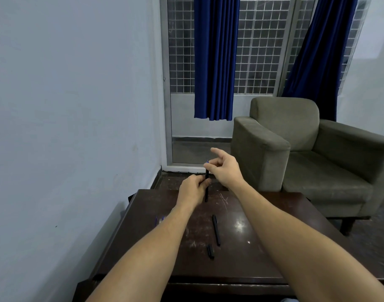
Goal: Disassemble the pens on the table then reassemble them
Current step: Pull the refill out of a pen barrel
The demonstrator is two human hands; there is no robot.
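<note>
My left hand point(192, 189) grips a black pen barrel point(206, 194) and holds it upright above the far part of the dark wooden table point(241, 264). My right hand point(224, 168) pinches a small blue piece point(207, 162) at the barrel's top end, its index finger sticking out. A second black pen point(216, 229) lies on the table between my forearms. A short black cap point(211, 251) lies just in front of it. Thin blue parts point(159, 220) lie on the table by my left forearm, partly hidden.
A grey-green armchair point(306, 149) stands behind the table on the right. A pale wall point(67, 127) runs along the left. Behind are a grilled glass door point(256, 62) and blue curtains point(215, 62).
</note>
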